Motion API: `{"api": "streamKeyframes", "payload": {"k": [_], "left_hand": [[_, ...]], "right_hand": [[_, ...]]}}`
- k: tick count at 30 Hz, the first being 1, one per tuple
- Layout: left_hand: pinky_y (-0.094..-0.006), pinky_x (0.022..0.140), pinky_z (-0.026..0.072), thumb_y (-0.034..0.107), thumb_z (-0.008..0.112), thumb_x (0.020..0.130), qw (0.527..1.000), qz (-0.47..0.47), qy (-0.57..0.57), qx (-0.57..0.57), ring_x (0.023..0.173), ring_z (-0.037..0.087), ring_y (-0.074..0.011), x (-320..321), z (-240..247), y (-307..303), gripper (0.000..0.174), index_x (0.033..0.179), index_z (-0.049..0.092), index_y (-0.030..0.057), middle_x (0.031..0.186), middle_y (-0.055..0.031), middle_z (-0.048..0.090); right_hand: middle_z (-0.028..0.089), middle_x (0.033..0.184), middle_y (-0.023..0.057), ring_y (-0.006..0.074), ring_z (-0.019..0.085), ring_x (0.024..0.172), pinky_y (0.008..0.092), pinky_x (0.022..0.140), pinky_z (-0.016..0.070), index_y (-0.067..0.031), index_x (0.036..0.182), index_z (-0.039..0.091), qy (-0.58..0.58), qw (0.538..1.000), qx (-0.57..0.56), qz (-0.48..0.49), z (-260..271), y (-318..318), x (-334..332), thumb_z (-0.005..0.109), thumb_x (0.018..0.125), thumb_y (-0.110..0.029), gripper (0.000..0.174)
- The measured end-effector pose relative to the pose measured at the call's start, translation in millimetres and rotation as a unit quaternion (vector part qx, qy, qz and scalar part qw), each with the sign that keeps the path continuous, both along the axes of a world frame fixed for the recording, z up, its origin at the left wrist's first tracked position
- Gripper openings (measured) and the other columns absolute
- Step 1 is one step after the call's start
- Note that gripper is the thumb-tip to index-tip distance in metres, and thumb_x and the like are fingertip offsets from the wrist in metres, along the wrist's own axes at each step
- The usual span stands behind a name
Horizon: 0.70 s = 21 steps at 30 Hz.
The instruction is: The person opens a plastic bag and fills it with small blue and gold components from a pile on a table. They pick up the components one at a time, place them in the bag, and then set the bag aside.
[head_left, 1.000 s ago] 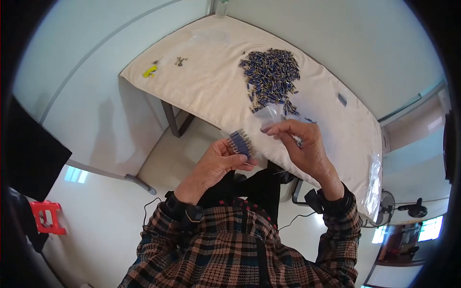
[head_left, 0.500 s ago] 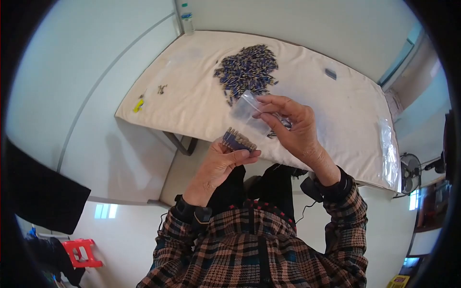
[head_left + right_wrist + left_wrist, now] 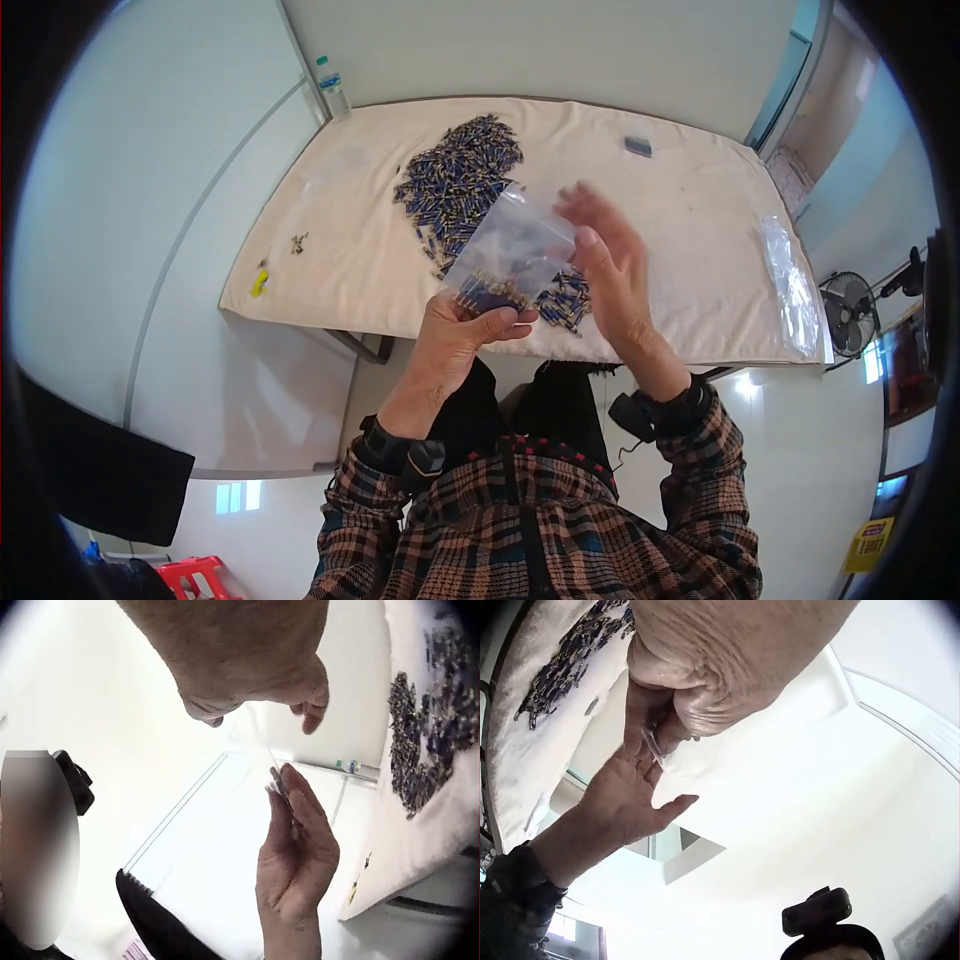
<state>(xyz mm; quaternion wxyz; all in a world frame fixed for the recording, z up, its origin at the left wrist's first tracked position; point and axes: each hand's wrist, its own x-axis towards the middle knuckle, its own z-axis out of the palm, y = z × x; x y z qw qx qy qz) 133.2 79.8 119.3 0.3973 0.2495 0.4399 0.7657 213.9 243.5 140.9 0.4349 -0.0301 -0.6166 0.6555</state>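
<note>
My left hand point(image 3: 452, 338) pinches a flat row of small blue pins with brass-coloured ends point(image 3: 488, 292), thumb in front. A clear plastic zip bag point(image 3: 515, 232) stands up from that hand and overlaps the row, which shows through the plastic. At the bag's right edge is my right hand point(image 3: 622, 290), fingers extended and blurred, thumb apart from them. In the left wrist view the right hand point(image 3: 619, 799) has its fingers spread beside the left. The right wrist view shows the left hand point(image 3: 296, 862) pinching the row edge-on.
A large heap of the same pins point(image 3: 455, 175) lies on the cloth-covered table point(image 3: 700, 250), with a smaller heap point(image 3: 567, 300) near the front edge. Also there are a grey block point(image 3: 638, 147), plastic bags point(image 3: 788, 285), a yellow item point(image 3: 260, 283) and a water bottle point(image 3: 333, 88).
The bag has moved from the right hand's pinch over to the row in the left hand. My right fingers have straightened off it. The head view has swung rightward.
</note>
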Motion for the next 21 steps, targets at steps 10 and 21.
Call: {"api": "streamKeyframes", "payload": {"k": [10, 21], "left_hand": [[-0.0367, 0.080, 0.0594, 0.014, 0.055, 0.094, 0.995, -0.072, -0.033, 0.057, 0.094, 0.067, -0.0269, 2, -7, 22, 0.030, 0.118, 0.055, -0.0040, 0.106, -0.0145, 0.066], [-0.0361, 0.078, 0.0599, 0.017, 0.056, 0.095, 0.994, -0.047, -0.035, 0.092, 0.092, 0.067, -0.0222, 2, -28, 32, 0.031, 0.118, 0.056, -0.0040, 0.105, -0.0127, 0.066]], "right_hand": [[0.068, 0.084, 0.0004, 0.0034, 0.055, 0.073, 0.0196, 0.065, 0.0460, 0.0010, 0.103, 0.069, -0.135, 0.971, -0.107, 0.168, -16, 3, 14, 0.051, 0.099, -0.022, 0.029], [0.069, 0.096, 0.0049, 0.0065, 0.060, 0.082, 0.0211, 0.073, 0.0483, 0.0026, 0.115, 0.062, -0.158, 0.982, -0.037, 0.098, -13, -2, 18, 0.048, 0.100, -0.022, 0.032]]}}
